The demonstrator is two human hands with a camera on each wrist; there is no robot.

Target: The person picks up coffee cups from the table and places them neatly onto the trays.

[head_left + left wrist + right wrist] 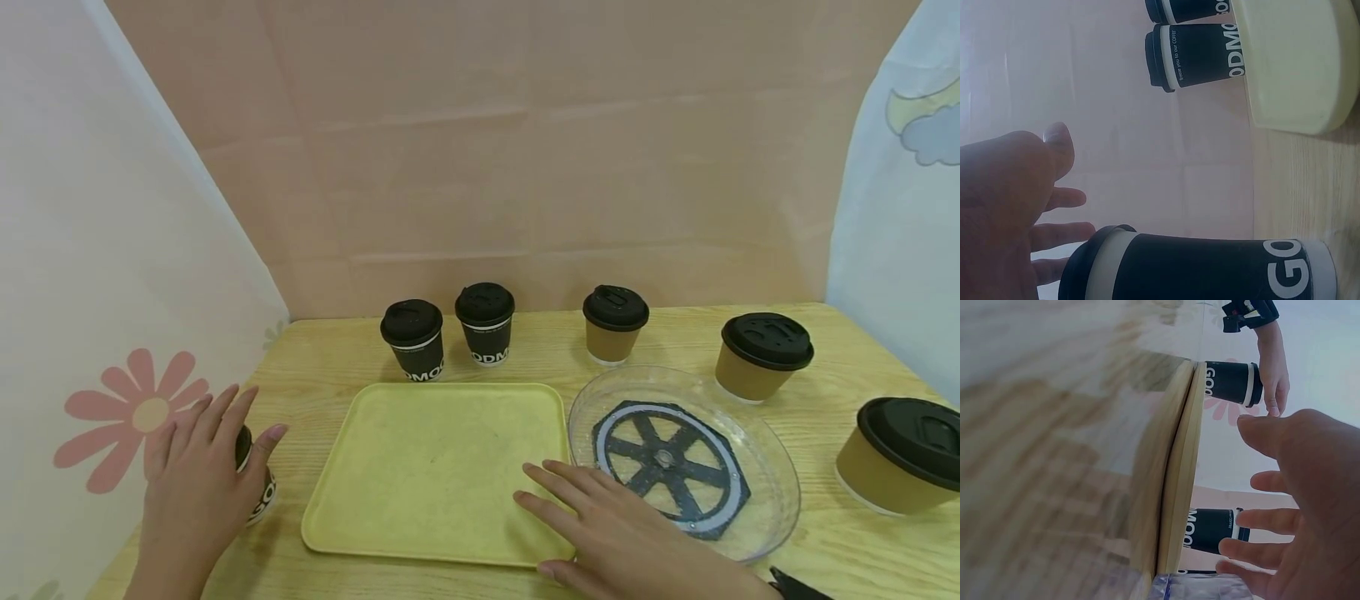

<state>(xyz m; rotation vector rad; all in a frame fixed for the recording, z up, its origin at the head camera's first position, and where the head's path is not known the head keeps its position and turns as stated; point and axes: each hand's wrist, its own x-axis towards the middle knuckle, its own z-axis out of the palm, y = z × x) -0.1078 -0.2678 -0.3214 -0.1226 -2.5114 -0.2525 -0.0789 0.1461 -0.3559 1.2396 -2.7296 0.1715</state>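
Note:
My left hand (198,483) is at the far left, above and beside a black paper cup (264,497) with a black lid, most of which it hides in the head view. In the left wrist view its fingers (1063,237) extend behind the lid of that cup (1204,269), not curled round it. My right hand (611,529) hovers over the right front corner of a yellow tray (420,475), fingers spread and holding nothing. Beside it, a clear round plastic dish (783,487) has a dark wheel-like pattern in its middle.
Behind the tray stand two black lidded cups (420,357) (489,337). A brown lidded cup (611,340) is at the back, with two more brown cups (750,371) (885,471) to the right of the dish. Cloth walls enclose the wooden table (330,358).

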